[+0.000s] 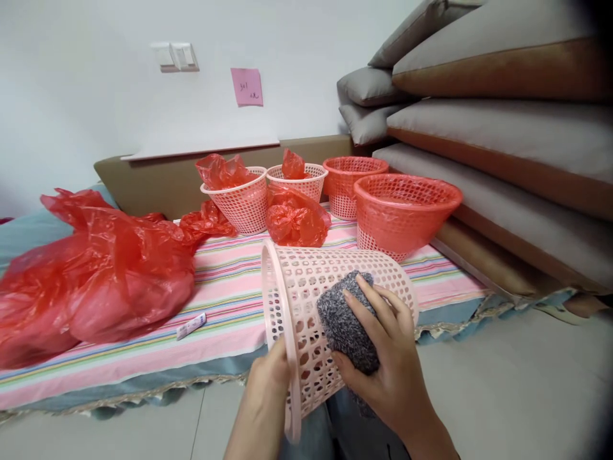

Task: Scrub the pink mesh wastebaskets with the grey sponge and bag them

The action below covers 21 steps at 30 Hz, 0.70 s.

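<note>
A pale pink plastic basket (306, 268) with a perforated wall lies tipped on its side in front of me, its open rim facing left. My left hand (271, 370) grips that rim from below, with some fingers hidden inside the basket. Against the outer wall, my right hand (387, 351) presses a dark grey fuzzy cloth (347, 319), its fingers curled over it. Part of the cloth hangs below the right hand.
Behind stand two pink baskets (242, 207) with red bags inside and two baskets lined with red plastic (407, 217). A red bag bundle (299, 220) sits between them. Large red bags (119, 268) and a small white tube (191, 326) lie left. Grey cushions (502, 134) are stacked right.
</note>
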### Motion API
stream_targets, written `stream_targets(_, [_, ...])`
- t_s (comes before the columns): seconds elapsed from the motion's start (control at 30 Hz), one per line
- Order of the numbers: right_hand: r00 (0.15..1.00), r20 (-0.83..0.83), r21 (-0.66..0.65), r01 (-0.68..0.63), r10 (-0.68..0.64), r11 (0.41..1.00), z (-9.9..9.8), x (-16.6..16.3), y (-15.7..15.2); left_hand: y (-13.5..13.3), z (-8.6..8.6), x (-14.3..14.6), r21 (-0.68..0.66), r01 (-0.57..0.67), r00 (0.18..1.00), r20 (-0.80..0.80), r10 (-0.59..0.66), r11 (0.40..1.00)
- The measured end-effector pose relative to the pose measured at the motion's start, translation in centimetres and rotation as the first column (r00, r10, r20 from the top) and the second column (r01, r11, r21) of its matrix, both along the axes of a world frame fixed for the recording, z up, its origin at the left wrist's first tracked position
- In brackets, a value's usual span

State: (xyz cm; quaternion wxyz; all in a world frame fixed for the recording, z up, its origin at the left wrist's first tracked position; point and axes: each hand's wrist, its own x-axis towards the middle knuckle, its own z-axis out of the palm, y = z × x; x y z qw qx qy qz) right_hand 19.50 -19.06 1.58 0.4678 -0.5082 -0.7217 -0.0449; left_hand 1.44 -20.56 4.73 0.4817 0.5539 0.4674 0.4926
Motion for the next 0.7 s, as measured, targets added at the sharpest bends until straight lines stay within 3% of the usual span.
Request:
stream_targets(0.07, [1.000, -0.001, 0.017, -0.008, 0.008, 1.000, -0.1, -0.2, 0.0, 0.2, -0.2, 1.5, -0.024, -0.147, 0.978, 0.147, 0.149, 0.989])
stream_targets(0.17, [1.000, -0.006, 0.015, -0.027, 0.027, 1.000, -0.4, -0.3, 0.1, 0.4, -1.0, 2.9, 0.002, -0.253, 0.957, 0.150, 0.250, 0.967])
stream_targets(0.3, [0.999, -0.048, -0.020, 0.004, -0.005, 1.000, -1.4, 0.5, 0.7, 0.0, -2.2, 2.2, 0.039, -0.234, 0.971, 0.069, 0.231, 0.972])
stream_targets(0.43, [0.949, -0.186, -0.012, 0.258, -0.256, 0.966, -2.5, 1.6, 2.1, -0.3, -3.5, 1.0, -0.020, -0.226, 0.965, 0.132, 0.226, 0.974])
stream_targets(0.5, [0.920, -0.236, -0.011, 0.320, -0.314, 0.947, -2.7, 1.5, 2.5, -0.2, -3.8, 1.0, -0.019, -0.238, 0.958, 0.162, 0.238, 0.971])
stream_targets(0.7, [0.983, -0.113, 0.040, 0.151, -0.146, 0.988, -1.1, -3.8, 1.1, 0.6, -3.4, 1.7, 0.024, -0.208, 0.966, 0.161, 0.202, 0.978])
